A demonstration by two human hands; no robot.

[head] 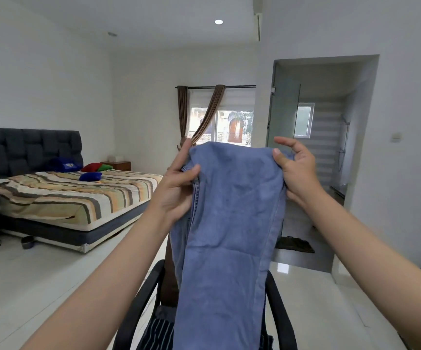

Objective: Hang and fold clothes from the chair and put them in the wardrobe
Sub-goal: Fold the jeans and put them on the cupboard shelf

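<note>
A pair of blue jeans (229,223) hangs in front of me, held up at chest height by its top edge. My left hand (179,183) grips the left edge near a seam, thumb on the front. My right hand (294,168) pinches the right corner between thumb and fingers. The jeans drop down over a black chair (138,311) with curved armrests. On the chair seat lie a dark striped garment (157,334) and a brown piece of clothing (170,281), both partly hidden behind the jeans. No wardrobe is in view.
A bed (78,198) with a striped sheet and coloured cushions stands at the left, with a dark headboard. A window with brown curtains (204,117) is at the back. A bathroom doorway (318,160) with a glass door opens at the right. The floor is white tile.
</note>
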